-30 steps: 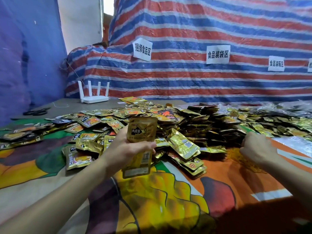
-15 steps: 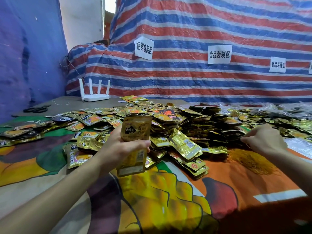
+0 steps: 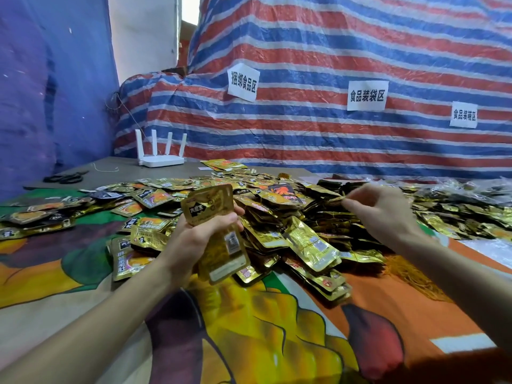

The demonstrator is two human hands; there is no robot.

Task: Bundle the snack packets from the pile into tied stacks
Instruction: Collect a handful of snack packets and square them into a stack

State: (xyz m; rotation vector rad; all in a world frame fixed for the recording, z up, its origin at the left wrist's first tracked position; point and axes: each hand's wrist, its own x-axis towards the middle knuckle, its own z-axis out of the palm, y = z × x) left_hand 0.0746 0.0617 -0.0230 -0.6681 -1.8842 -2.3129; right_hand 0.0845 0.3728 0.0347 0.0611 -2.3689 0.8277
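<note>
A wide pile of gold snack packets (image 3: 277,217) covers the middle of the table. My left hand (image 3: 194,239) grips a small upright stack of gold packets (image 3: 213,217) in front of the pile. My right hand (image 3: 379,209) reaches into the pile further right, its thumb and forefinger pinching the edge of a gold packet (image 3: 339,200). A heap of yellow rubber bands (image 3: 407,273) lies on the cloth just below my right wrist.
A colourful printed cloth (image 3: 249,328) covers the table. A white router (image 3: 160,159) and black scissors (image 3: 65,178) sit at the far left. More packets in clear bags (image 3: 457,200) lie to the right. A striped tarp with paper signs (image 3: 365,95) hangs behind.
My right hand has moved up from the rubber bands into the pile and pinched a packet. My left hand has kept its stack, shifting slightly.
</note>
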